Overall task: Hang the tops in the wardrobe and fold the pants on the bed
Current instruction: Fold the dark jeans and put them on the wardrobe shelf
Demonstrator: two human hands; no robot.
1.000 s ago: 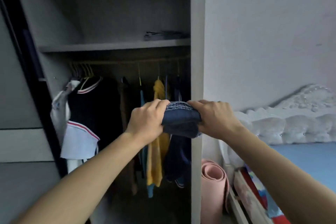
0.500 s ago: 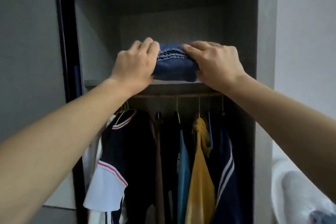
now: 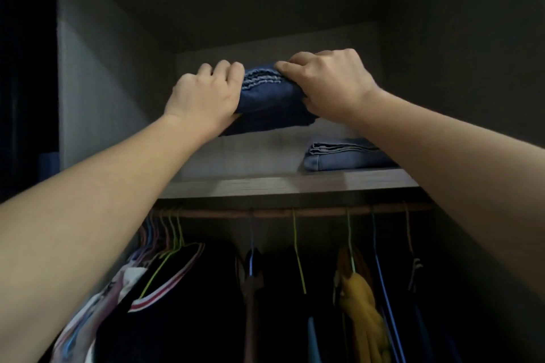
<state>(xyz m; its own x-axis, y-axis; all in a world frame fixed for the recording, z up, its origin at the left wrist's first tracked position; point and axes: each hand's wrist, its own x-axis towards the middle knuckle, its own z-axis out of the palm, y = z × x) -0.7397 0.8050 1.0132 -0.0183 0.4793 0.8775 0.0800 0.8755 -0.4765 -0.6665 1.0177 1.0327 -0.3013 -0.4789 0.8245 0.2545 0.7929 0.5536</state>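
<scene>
Dark folded pants (image 3: 271, 109) were held above the shelf (image 3: 280, 186), clear of its board and not yet set down. The left hand (image 3: 206, 97) gripped the bundle's left end, fingers curled over the top edge. The right hand (image 3: 327, 85) gripped the right end the same way. A pale folded pair (image 3: 345, 156) lay on the shelf toward its right end, lower than the held bundle. Tops (image 3: 362, 303) hung from the rail (image 3: 295, 211) under the shelf.

Risks, as judged:
- The bundle was gripped at its ends only, and its lower layers looked slack. Letting go with one hand first would likely let the fold open.
- Set down too near the shelf's front edge, it could overhang and slide off onto the hangers below.
- Pushed toward the shelf's right end, it could shove or rumple the pale pair.
- The right forearm crossed in front of the pale pair and could drag it forward on the way out.
- The back of the shelf was dim, so its depth could not be told.
</scene>
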